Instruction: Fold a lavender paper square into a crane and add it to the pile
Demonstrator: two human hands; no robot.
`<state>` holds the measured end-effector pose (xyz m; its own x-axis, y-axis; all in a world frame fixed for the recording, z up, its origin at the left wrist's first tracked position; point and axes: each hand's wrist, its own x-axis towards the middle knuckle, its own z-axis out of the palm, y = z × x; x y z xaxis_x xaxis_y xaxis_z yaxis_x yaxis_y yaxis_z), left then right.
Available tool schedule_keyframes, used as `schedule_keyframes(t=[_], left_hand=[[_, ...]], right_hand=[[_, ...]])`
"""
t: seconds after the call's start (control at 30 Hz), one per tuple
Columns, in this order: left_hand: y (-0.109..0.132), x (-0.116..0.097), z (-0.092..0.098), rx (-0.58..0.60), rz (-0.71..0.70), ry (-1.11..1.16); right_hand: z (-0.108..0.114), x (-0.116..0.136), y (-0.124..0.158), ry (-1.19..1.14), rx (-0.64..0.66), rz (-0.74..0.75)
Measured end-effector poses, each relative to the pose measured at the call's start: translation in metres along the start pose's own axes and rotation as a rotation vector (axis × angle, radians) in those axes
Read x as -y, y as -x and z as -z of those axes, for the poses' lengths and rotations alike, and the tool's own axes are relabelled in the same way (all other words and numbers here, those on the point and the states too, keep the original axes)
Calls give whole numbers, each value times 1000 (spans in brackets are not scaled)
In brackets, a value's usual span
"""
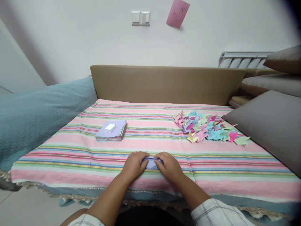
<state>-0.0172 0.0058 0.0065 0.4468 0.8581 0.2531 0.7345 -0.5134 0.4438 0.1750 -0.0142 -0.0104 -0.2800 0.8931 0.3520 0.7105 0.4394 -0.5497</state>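
A small piece of folded lavender paper (150, 164) lies between my hands near the front of the striped cloth. My left hand (135, 163) grips its left side, with the thumb on the paper's face. On the right side, my right hand (169, 165) grips it in the same way. Both sets of fingers are curled, and they hide the paper's outer ends. Ahead and to the left sits a stack of coloured paper sheets (102, 134), lavender on top. A small white block (110, 127) rests on that stack.
Several folded paper cranes (199, 130) in many colours are heaped at the right. Grey cushions (270, 125) are piled beyond them. The striped cloth (150, 116) covers a seat with a brown backrest (164, 84) and a blue-covered arm (47, 110). A pink note (178, 14) hangs on the wall.
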Motion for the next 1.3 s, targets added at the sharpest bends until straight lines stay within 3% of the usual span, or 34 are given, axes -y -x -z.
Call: schedule_keyframes(t=[0.37, 0.83, 1.07, 1.3], left_hand=[[-2, -2, -5, -72, 56, -89], [0, 7, -6, -57, -82, 4], [-1, 7, -11, -74, 34, -36], [-2, 2, -11, -63, 44, -71]], right_hand=[[-5, 5, 0, 2, -75, -83], [-1, 4, -1, -19, -54, -118], [4, 4, -1, -108, -64, -172], [4, 6, -2, -168, -84, -234]])
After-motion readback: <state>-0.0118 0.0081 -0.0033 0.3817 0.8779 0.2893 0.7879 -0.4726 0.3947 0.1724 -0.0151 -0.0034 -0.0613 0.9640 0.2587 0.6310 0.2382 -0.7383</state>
